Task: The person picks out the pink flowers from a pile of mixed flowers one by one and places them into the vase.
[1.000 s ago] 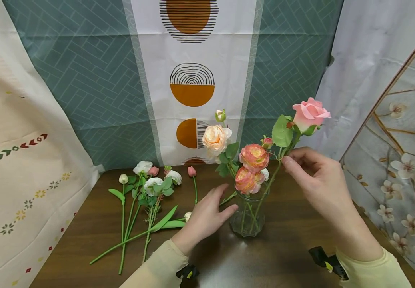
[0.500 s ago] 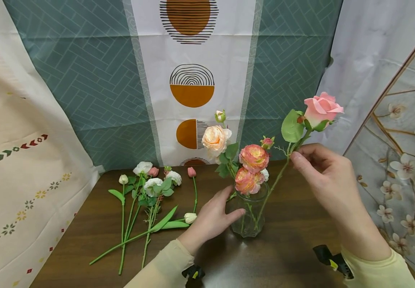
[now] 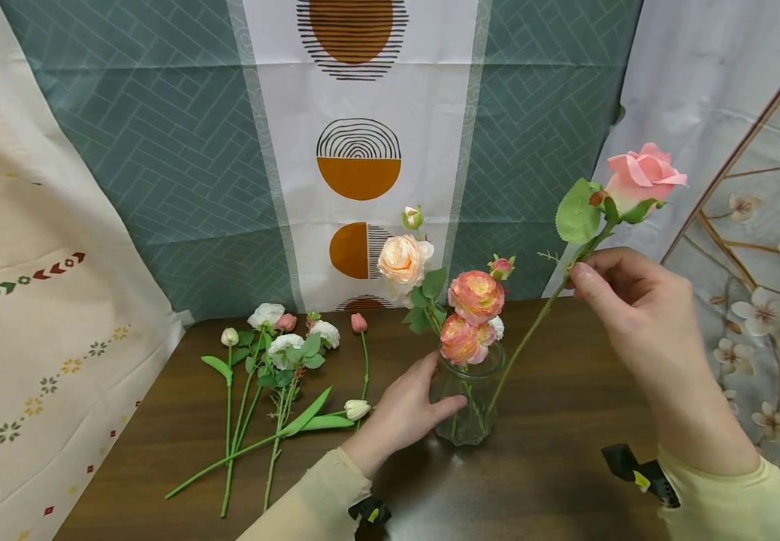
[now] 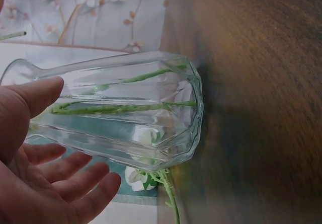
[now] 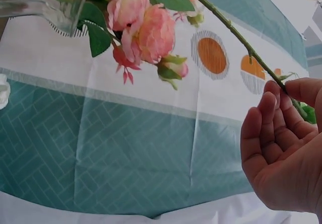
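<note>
A long-stemmed pink rose stands tilted to the right, its stem pinched high up by the thumb and fingertips of my right hand. The stem's lower end overlaps the vase's right side in the head view; in the left wrist view a cut stem tip shows outside the glass. The clear ribbed vase stands upright, holding orange-pink ranunculus-like blooms and a peach bloom. At the vase's left side is my left hand, thumb across the front, fingers loosely spread beside the glass.
Several loose stems lie on the brown table at the left, among them white blooms, a white tulip and a pink tulip. A patterned cloth hangs behind, with floral fabric at the right.
My right hand has moved up and to the right with the rose, drawing its stem away from the vase mouth. My left hand has come rightward to the vase's side.
</note>
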A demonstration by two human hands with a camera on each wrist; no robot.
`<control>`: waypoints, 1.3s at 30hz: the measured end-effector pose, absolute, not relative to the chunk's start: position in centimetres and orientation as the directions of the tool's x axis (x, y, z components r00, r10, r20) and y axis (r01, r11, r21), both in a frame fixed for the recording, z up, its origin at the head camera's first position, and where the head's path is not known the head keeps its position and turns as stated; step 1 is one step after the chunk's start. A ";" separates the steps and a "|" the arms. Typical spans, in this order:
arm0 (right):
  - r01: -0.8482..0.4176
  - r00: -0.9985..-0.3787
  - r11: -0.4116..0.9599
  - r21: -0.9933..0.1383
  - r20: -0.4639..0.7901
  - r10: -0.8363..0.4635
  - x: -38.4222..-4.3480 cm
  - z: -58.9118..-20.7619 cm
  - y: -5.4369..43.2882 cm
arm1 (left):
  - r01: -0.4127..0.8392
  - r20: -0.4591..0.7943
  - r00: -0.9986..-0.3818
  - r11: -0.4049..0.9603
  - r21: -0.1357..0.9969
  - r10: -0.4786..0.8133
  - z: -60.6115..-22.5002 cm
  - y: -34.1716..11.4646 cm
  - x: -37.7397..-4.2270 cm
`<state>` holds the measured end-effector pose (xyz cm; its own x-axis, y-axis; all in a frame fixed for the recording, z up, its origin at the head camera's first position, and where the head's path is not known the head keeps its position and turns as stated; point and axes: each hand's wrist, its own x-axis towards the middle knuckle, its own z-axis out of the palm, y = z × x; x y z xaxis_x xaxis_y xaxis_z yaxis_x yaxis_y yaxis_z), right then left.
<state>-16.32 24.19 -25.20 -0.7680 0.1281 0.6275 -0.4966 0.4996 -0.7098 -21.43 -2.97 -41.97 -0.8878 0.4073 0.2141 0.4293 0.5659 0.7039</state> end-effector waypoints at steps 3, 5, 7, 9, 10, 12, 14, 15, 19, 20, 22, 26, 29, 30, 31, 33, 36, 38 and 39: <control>-0.492 -0.770 0.493 -0.717 0.623 0.137 -16.5 -24.8 24.4 | 0.421 0.204 -0.891 0.569 0.706 0.406 -42.0 -2.9 -21.5; -0.492 -0.769 0.495 -0.716 0.624 0.137 -16.7 -24.4 24.4 | 0.419 0.203 -0.891 0.565 0.711 0.405 -42.1 -2.8 -21.5; -0.493 -0.766 0.499 -0.713 0.628 0.140 -16.8 -24.1 24.4 | 0.421 0.208 -0.891 0.560 0.714 0.404 -42.1 -2.8 -21.6; -0.491 -0.763 0.501 -0.713 0.630 0.149 -17.0 -23.7 24.3 | 0.426 0.215 -0.888 0.554 0.716 0.405 -42.1 -2.7 -21.6; -0.490 -0.761 0.500 -0.714 0.631 0.154 -17.0 -23.6 24.3 | 0.428 0.217 -0.887 0.550 0.717 0.407 -42.1 -2.6 -21.7; -0.486 -0.759 0.496 -0.720 0.629 0.170 -17.1 -23.3 24.3 | 0.427 0.216 -0.887 0.548 0.720 0.408 -42.2 -2.5 -21.7; -0.481 -0.759 0.484 -0.731 0.624 0.189 -17.2 -23.0 24.4 | 0.424 0.211 -0.887 0.545 0.724 0.410 -42.1 -2.4 -21.7; -0.478 -0.758 0.479 -0.736 0.621 0.198 -17.3 -22.9 24.4 | 0.422 0.208 -0.888 0.545 0.725 0.410 -42.1 -2.4 -21.7; -0.469 -0.762 0.451 -0.759 0.606 0.227 -17.5 -22.7 24.7 | 0.417 0.199 -0.888 0.543 0.729 0.414 -42.1 -2.3 -21.7; -0.468 -0.764 0.446 -0.763 0.603 0.231 -17.5 -22.7 24.7 | 0.418 0.199 -0.887 0.543 0.728 0.416 -42.1 -2.3 -21.8; -0.469 -0.763 0.439 -0.766 0.602 0.235 -17.7 -22.6 24.7 | 0.421 0.200 -0.885 0.541 0.728 0.420 -42.1 -2.3 -21.8; -0.481 -0.754 0.428 -0.765 0.610 0.243 -18.1 -22.7 24.7 | 0.425 0.199 -0.883 0.542 0.725 0.425 -42.1 -2.3 -21.9; -0.488 -0.747 0.424 -0.763 0.616 0.249 -18.4 -22.8 24.6 | 0.423 0.195 -0.883 0.545 0.724 0.426 -42.1 -2.3 -21.9; -0.486 -0.747 0.429 -0.762 0.616 0.249 -18.5 -22.9 24.6 | 0.423 0.195 -0.883 0.544 0.724 0.427 -42.1 -2.3 -22.0; -0.483 -0.748 0.432 -0.761 0.616 0.249 -18.5 -23.0 24.6 | 0.424 0.195 -0.883 0.545 0.723 0.428 -42.1 -2.3 -22.0; -0.482 -0.746 0.439 -0.758 0.618 0.248 -18.6 -23.1 24.5 | 0.426 0.197 -0.882 0.545 0.722 0.429 -42.1 -2.2 -22.0; -0.493 -0.737 0.441 -0.750 0.629 0.246 -18.8 -23.2 24.4 | 0.435 0.204 -0.878 0.542 0.719 0.433 -42.2 -2.2 -22.0; -0.506 -0.728 0.442 -0.740 0.642 0.241 -18.9 -23.3 24.3 | 0.436 0.205 -0.877 0.541 0.719 0.435 -42.2 -2.2 -22.0; -0.509 -0.726 0.445 -0.737 0.646 0.238 -19.0 -23.4 24.3 | 0.436 0.204 -0.877 0.540 0.720 0.435 -42.3 -2.2 -22.0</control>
<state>-18.97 24.26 -23.41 -0.7255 0.2383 0.6456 -0.5092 0.4452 -0.7366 -21.98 -2.24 -42.26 -0.8770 0.4351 0.2041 0.4356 0.5404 0.7199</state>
